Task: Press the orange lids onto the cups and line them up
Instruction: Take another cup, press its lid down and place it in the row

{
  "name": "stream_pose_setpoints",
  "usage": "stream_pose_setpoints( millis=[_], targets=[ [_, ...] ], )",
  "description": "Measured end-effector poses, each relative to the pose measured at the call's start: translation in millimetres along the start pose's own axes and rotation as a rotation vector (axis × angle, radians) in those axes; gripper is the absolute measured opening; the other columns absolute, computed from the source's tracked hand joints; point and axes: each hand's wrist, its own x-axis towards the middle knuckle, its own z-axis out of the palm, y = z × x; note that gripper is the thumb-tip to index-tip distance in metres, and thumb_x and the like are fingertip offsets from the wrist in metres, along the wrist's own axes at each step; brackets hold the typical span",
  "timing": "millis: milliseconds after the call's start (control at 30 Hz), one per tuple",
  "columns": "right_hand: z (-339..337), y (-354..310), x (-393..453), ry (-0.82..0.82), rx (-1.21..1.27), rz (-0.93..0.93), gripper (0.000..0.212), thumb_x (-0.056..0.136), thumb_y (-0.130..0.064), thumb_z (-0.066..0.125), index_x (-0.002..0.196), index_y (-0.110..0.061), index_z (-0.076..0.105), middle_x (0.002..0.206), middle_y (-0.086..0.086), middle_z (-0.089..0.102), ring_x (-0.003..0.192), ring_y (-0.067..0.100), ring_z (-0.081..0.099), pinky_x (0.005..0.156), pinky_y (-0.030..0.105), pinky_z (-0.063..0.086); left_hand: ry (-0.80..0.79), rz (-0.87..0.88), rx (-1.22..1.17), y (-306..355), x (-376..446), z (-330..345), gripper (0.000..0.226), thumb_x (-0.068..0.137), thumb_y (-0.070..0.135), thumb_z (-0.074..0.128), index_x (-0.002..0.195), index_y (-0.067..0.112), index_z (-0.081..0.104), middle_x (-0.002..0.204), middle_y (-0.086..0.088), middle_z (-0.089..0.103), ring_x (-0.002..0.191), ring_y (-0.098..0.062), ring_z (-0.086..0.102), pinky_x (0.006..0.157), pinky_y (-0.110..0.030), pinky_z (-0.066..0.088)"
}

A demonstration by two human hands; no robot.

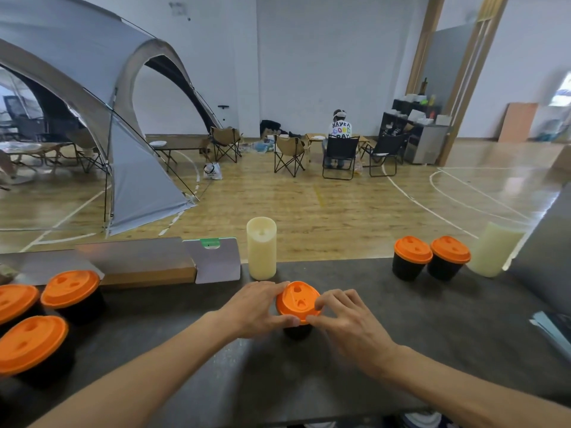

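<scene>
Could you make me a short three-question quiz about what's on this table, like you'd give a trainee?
1. How many cups with orange lids stand together at the far right of the table?
2. True or false: only one hand touches the middle cup's lid.
3. What stands just behind the middle cup: (a) a cream candle, (b) a kettle, (c) a plate?

Key
1. Two.
2. False: the left hand and the right hand both grip its rim.
3. (a), the cream candle.
</scene>
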Motion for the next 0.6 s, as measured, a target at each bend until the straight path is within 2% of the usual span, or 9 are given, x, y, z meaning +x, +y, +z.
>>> stream_pose_setpoints(
  millis=[67, 100, 167, 233, 300, 433, 533, 600],
  targets=[
    [-5.5, 9.0, -0.3, -0.008, 0.061, 0.061, 0.035, 0.081, -0.023, 0.079, 0.114, -0.029, 0.071, 0.118, 0.000, 0.062, 0.111, 0.019, 0.059, 0.088, 0.034, 0.048, -0.012, -0.004, -0.034, 1.9, -1.2, -2.2, 0.091, 0.079, 0.076, 0.060, 0.153, 0.032, 0.031, 0.150, 0.008, 0.047, 0.138, -0.015, 0.041, 0.114, -0.037, 0.033],
    [-7.8, 13.7, 2.5, -0.010, 0.143, 0.166, 0.034, 0.086, -0.032, 0.074, 0.120, -0.030, 0.069, 0.121, -0.002, 0.059, 0.115, 0.017, 0.056, 0.093, 0.034, 0.045, -0.015, -0.002, -0.067, 2.6, -2.3, -2.3, 0.088, 0.080, 0.073, 0.062, 0.152, 0.033, 0.031, 0.150, 0.008, 0.047, 0.137, -0.015, 0.041, 0.114, -0.035, 0.033],
    [-9.3, 25.4, 11.4, -0.120, 0.313, 0.423, 0.058, 0.088, -0.056, 0.066, 0.140, -0.032, 0.054, 0.140, -0.007, 0.048, 0.133, 0.012, 0.041, 0.111, 0.035, 0.032, -0.002, -0.008, -0.162, 3.7, -4.1, 1.0, 0.085, 0.082, 0.066, 0.066, 0.152, 0.032, 0.031, 0.152, 0.009, 0.044, 0.139, -0.012, 0.039, 0.116, -0.034, 0.030],
    [-8.2, 35.7, 21.7, -0.360, 0.385, 0.523, 0.088, 0.080, -0.071, 0.064, 0.155, -0.037, 0.030, 0.160, -0.010, 0.026, 0.147, 0.012, 0.019, 0.118, 0.038, 0.015, 0.023, -0.038, -0.268, 5.5, -6.0, 6.4, 0.086, 0.083, 0.059, 0.069, 0.153, 0.030, 0.030, 0.154, 0.009, 0.041, 0.139, -0.010, 0.037, 0.118, -0.035, 0.028],
    [-2.5, 39.6, 29.7, -0.497, 0.418, 0.508, 0.096, 0.077, -0.074, 0.065, 0.156, -0.044, 0.020, 0.166, -0.010, 0.012, 0.151, 0.013, 0.009, 0.119, 0.039, 0.010, 0.018, -0.093, -0.390, 8.6, -7.3, 11.2, 0.088, 0.082, 0.052, 0.072, 0.154, 0.031, 0.027, 0.152, 0.009, 0.042, 0.136, -0.008, 0.038, 0.115, -0.030, 0.028],
    [11.7, 43.3, 33.6, -0.478, 0.404, 0.480, 0.093, 0.076, -0.077, 0.063, 0.155, -0.048, 0.022, 0.167, -0.010, 0.009, 0.152, 0.012, 0.002, 0.117, 0.035, 0.002, 0.051, -0.209, -0.626, 23.4, -6.1, 19.9, 0.096, 0.068, 0.043, 0.072, 0.152, 0.033, 0.027, 0.146, 0.008, 0.045, 0.126, -0.008, 0.042, 0.104, -0.024, 0.029],
    [15.1, 50.0, 36.4, -0.509, 0.260, 0.396, 0.096, 0.073, -0.086, 0.053, 0.155, -0.049, 0.018, 0.167, -0.011, -0.005, 0.149, 0.010, -0.020, 0.115, 0.037, -0.016, 0.124, -0.306, -0.762, 32.7, -4.8, 27.3, 0.097, 0.063, 0.034, 0.070, 0.152, 0.029, 0.030, 0.148, 0.006, 0.043, 0.132, -0.012, 0.040, 0.113, -0.033, 0.031],
    [14.6, 53.6, 39.7, -0.539, 0.204, 0.358, 0.099, 0.071, -0.091, 0.047, 0.155, -0.050, 0.015, 0.166, -0.011, -0.011, 0.144, 0.010, -0.031, 0.112, 0.040, -0.025, 0.141, -0.337, -0.783, 33.9, -4.3, 28.8, 0.089, 0.075, 0.022, 0.069, 0.154, 0.026, 0.029, 0.154, 0.004, 0.040, 0.140, -0.015, 0.035, 0.120, -0.039, 0.025]
  ],
)
